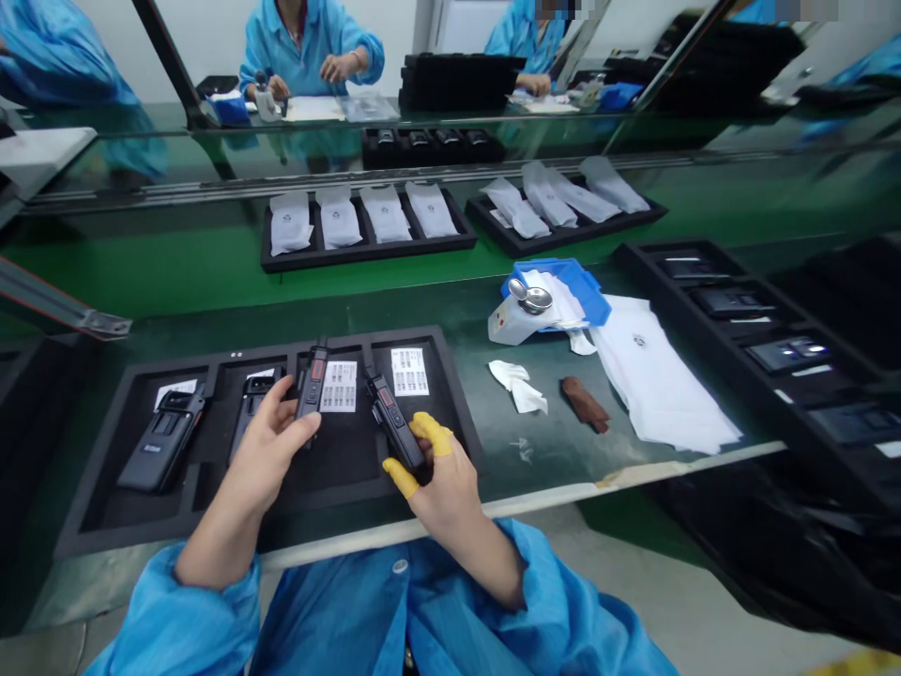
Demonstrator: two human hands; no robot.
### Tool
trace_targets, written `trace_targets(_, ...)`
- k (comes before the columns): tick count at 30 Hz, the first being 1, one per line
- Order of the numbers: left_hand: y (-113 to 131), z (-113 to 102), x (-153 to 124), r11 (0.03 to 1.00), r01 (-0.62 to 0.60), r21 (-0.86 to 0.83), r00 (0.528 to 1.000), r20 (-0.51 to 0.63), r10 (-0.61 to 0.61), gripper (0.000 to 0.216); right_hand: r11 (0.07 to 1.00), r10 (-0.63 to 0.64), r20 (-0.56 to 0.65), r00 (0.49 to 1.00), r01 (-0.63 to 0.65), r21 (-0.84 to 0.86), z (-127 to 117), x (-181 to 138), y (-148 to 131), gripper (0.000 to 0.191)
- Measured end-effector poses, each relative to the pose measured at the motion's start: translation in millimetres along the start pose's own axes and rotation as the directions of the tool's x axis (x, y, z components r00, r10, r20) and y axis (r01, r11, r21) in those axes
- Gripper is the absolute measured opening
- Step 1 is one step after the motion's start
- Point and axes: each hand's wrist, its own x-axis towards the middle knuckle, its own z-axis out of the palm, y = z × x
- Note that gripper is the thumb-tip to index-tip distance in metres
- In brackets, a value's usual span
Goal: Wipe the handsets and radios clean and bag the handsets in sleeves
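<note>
My left hand (271, 441) grips a black handheld device with a red patch (313, 377), held upright over the black foam tray (91, 507). My right hand (436, 474), with yellow finger cots on thumb and forefinger, holds a second black device (392, 424) above the tray's right side. Two more black devices (160, 439) lie in the tray's left slots. White printed labels (409, 371) lie in the right slots.
A white dispenser with a metal top (525, 312) stands by a blue tray (563, 282). White bags (658, 376), a crumpled wipe (519, 385) and a brown cloth (584, 404) lie to the right. Trays of bagged items (366, 221) sit on the conveyor. Other people work across the line.
</note>
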Motion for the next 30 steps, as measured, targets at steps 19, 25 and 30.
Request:
trace_targets(19,-9,12,-27,0.923,0.121,-0.364,0.971,0.236,-0.035,0.056,0.932,0.268,0.507,0.819,-0.088,-0.351,-13,58,-24,0.054)
trace_targets(25,-15,9,-26,0.925,0.116,-0.363,0.972,0.234,-0.030,0.056,0.948,0.215,0.356,0.909,-0.107,-0.301,-9,49,-16,0.044)
trace_targets(30,-16,9,-27,0.921,0.116,-0.373,0.969,0.246,-0.023,0.056,0.995,0.076,0.013,0.997,-0.075,-0.073,-11,35,0,0.040)
